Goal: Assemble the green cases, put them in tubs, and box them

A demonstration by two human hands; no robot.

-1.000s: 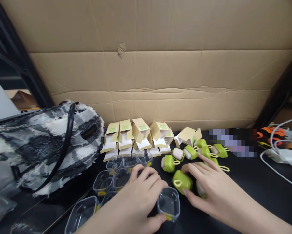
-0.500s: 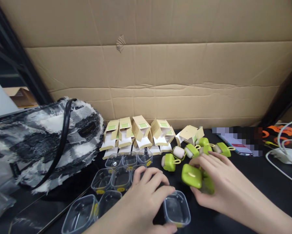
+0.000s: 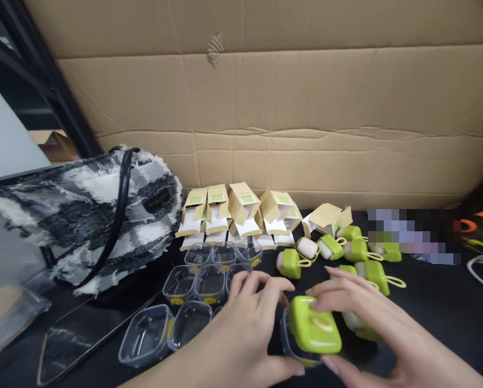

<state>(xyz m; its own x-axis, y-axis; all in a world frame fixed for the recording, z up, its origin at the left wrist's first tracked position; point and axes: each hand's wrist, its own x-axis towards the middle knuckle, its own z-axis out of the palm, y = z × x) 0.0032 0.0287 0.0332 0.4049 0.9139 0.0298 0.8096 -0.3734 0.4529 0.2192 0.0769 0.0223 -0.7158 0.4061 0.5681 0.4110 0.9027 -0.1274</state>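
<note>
R hand point(image 3: 366, 318) has its fingers point(image 3: 338, 281) closed on a green case point(image 3: 314, 325), fingertips over the far top edge and thumb under the near edge, approx mid-counter by the front edge. The case sits tilted across the mouth of a clear tub point(image 3: 285, 339), touching its rim and not seated inside. L hand point(image 3: 241, 334) is wrapped round that tub, thumb against the near wall and the other fingers arched over the far side, so it looks gripped, though the case hides most of the tub. Case looks like hard glossy plastic w/ rounded corners: prob light, stiff, a bit slippery, so best pinched across the flat sides, not the curved corners. Tub looks thin-walled and flexible, so it would prob buckle if squeezed hard; hold low by the base corners. Left of the hands, more clear tubs point(image 3: 195, 283) stand in rows on the black counter point(image 3: 427, 307). Small card boxes point(image 3: 241, 207) line the back edge against a cardboard sheet point(image 3: 265, 102), w/ more green cases point(image 3: 356, 250) just right of them. A furry black-and-white bag point(image 3: 83, 215) fills the back left corner.
</note>
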